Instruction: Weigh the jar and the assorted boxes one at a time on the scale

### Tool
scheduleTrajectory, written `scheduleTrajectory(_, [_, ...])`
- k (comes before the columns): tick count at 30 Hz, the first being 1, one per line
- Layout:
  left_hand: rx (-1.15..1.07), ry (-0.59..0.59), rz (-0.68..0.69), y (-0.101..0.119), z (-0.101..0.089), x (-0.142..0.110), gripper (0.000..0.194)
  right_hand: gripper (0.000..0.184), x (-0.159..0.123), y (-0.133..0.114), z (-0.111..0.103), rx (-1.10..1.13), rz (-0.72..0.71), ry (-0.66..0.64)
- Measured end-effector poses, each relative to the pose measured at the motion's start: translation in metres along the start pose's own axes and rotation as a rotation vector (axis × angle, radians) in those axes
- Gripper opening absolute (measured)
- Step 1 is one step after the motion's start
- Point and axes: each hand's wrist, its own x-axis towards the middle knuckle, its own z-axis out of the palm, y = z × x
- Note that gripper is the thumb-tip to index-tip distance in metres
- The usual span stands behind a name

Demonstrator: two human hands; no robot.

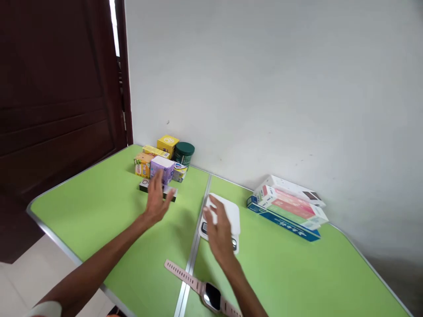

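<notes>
Left of the frame's centre, the left hand (156, 201) has its grip spread, thumb apart from the fingers, overlapping a flat black-and-white rectangular box (170, 192) and the lower part of a purple-and-white cuboid carton (161, 163); contact cannot be told. Near the centre, the right hand (218, 231), its grip likewise spread, overlaps a flat white square-cornered scale (232, 215) on the light-green metal-edged table (280, 273). At the bottom centre lies a pink-strapped watch with a dark square face (212, 296). A dark-green lidded round tub (185, 149) stands behind the purple carton, upper left of centre.
</notes>
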Motion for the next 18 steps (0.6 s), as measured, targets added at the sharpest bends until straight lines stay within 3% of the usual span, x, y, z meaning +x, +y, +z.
scheduleTrajectory(3, [0.042, 0.12, -0.174, -0.05, -0.017, 0.007, 0.082, 0.084, 0.001, 0.005, 0.068, 0.116, 0.173, -0.131])
scheduleTrajectory(5, [0.019, 0.078, -0.283, -0.074, -0.018, 0.005, 0.083, 0.097, 0.003, 0.014, 0.103, 0.112, 0.274, -0.123])
scheduleTrajectory(8, [-0.018, 0.025, -0.347, -0.09, -0.014, 0.002, 0.079, 0.101, 0.004, 0.025, 0.134, 0.083, 0.274, -0.105])
scheduleTrajectory(12, [0.014, 0.011, -0.371, -0.088, -0.011, 0.006, 0.078, 0.1, 0.002, 0.024, 0.14, 0.077, 0.25, -0.123])
scheduleTrajectory(18, [-0.045, 0.024, -0.438, -0.071, -0.021, 0.002, 0.075, 0.085, 0.0, -0.001, 0.12, 0.197, 0.27, -0.153])
